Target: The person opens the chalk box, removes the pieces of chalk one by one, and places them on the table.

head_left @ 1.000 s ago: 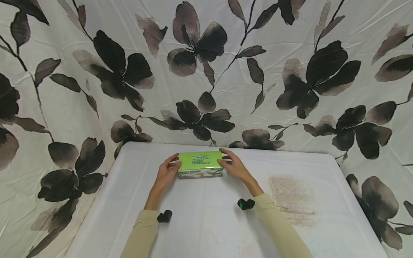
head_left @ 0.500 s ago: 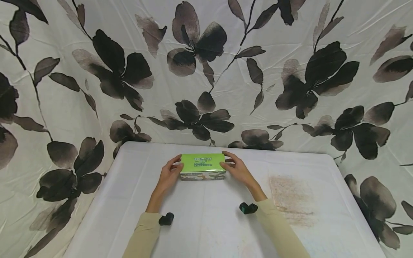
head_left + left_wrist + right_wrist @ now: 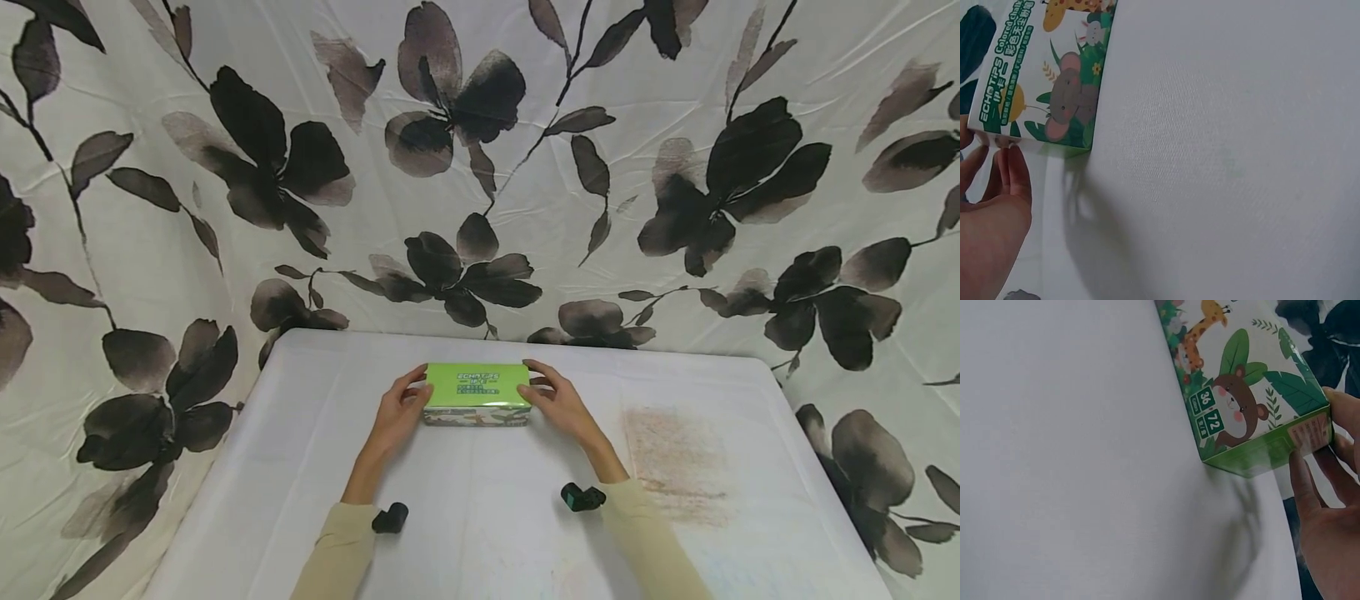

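Observation:
A chalk box (image 3: 477,386) with a green top lies between my two hands near the back of the table. Its printed side faces me; "Colored Chalk" and an elephant show on the box (image 3: 1054,81) in the left wrist view. A bear and the numbers 36 and 72 appear on the box (image 3: 1241,394) in the right wrist view. My left hand (image 3: 397,414) holds the left end, thumb at the top front corner and fingers along the end face. At the opposite end my right hand (image 3: 562,406) grips it the same way.
A white cloth (image 3: 480,500) covers the table, with a brown smudged patch (image 3: 675,467) at the right. Black devices sit at the left wrist (image 3: 391,518) and right wrist (image 3: 582,497). A floral curtain (image 3: 570,192) hangs behind the table's back edge.
Both hands and the chalk box have shifted a little toward me and to the right in the head view. The hold at each end stays the same.

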`<action>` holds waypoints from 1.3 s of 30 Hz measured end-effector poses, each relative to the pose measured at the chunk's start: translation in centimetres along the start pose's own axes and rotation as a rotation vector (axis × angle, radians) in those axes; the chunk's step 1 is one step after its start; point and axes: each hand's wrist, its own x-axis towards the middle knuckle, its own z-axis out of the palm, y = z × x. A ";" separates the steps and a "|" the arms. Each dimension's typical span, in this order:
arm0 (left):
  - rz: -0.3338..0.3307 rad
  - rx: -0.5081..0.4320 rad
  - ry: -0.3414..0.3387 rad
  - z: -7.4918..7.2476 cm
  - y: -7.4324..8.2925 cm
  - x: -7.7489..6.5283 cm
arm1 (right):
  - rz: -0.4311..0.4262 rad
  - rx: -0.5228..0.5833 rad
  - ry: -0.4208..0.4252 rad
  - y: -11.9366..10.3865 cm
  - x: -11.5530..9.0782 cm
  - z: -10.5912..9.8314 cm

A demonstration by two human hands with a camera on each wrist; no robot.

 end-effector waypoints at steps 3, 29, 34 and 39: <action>0.010 -0.003 0.009 0.1 0.1 -0.2 | -0.003 0.013 0.003 0.0 -0.4 0.1; 0.016 -0.012 -0.020 2.1 0.1 -3.5 | 0.024 0.046 0.028 0.8 -4.2 -0.9; 0.024 -0.015 -0.024 2.5 0.1 -4.1 | 0.022 0.022 0.039 0.9 -5.1 -1.1; 0.024 -0.028 -0.029 2.9 0.1 -4.6 | 0.000 0.026 0.048 1.0 -6.1 -1.1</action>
